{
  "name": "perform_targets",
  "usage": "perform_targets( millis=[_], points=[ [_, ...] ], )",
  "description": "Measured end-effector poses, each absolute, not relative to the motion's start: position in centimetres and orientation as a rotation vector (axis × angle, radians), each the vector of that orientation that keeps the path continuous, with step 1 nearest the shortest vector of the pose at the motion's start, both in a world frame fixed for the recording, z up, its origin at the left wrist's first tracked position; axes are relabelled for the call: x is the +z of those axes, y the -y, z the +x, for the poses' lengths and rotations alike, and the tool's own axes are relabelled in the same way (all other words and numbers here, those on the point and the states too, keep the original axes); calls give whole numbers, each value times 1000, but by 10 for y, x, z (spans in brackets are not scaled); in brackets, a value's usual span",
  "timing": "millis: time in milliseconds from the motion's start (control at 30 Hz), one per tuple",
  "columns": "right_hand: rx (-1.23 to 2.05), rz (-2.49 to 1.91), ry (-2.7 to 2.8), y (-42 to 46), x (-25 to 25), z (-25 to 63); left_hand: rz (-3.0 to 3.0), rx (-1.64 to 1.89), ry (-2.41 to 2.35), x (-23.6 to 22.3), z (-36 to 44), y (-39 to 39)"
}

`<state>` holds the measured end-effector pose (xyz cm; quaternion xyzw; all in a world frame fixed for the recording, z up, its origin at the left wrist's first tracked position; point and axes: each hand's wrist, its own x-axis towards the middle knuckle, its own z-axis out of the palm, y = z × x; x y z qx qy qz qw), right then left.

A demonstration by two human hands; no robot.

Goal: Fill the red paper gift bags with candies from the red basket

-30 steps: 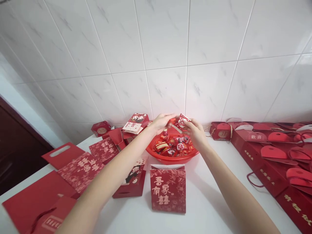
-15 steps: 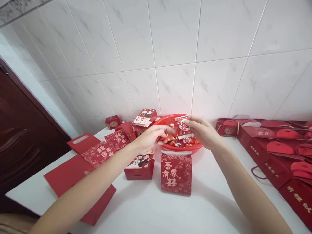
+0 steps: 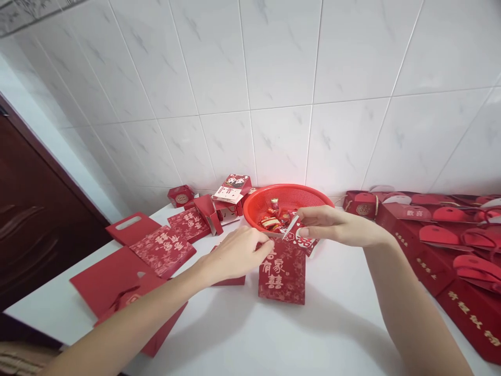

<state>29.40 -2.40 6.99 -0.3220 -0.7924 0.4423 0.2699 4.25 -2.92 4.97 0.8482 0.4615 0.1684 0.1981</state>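
Observation:
A small red gift bag (image 3: 281, 279) with pale Chinese characters stands upright on the white table in front of me. My left hand (image 3: 240, 253) is closed at its upper left corner, thumb across the front face and the other fingers mostly hidden. Between the thumb and fingers of my right hand (image 3: 332, 225) is a red and white printed packet (image 3: 299, 235), held tilted at the bag's top right. Just behind, a red plastic basket (image 3: 301, 192) contains several wrapped candies (image 3: 274, 222). Partly under my left hand sits a red box (image 3: 230, 279).
Flat red bags (image 3: 162, 250) lie to the left, near the table edge. Small red boxes (image 3: 235, 188) are piled by the tiled wall (image 3: 282, 141). Rows of red boxes with handles (image 3: 430, 250) fill the right side.
Both hands have come back from over the basket to the top of the gift bag. The packet has moved down and toward me in my right hand, and more of the basket now shows.

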Motion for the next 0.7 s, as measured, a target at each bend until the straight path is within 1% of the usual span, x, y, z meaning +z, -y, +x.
perform_targets(
  millis=[167,500,700],
  points=[
    [1202,-835,2190,16,62,292,2390,557,-1287,48,44,26],
    [1220,-784,2236,18,67,285,2453,491,-1391,43,45,25],
    [1174,-771,2314,20,67,279,2539,419,-1201,54,44,31]
  ],
)
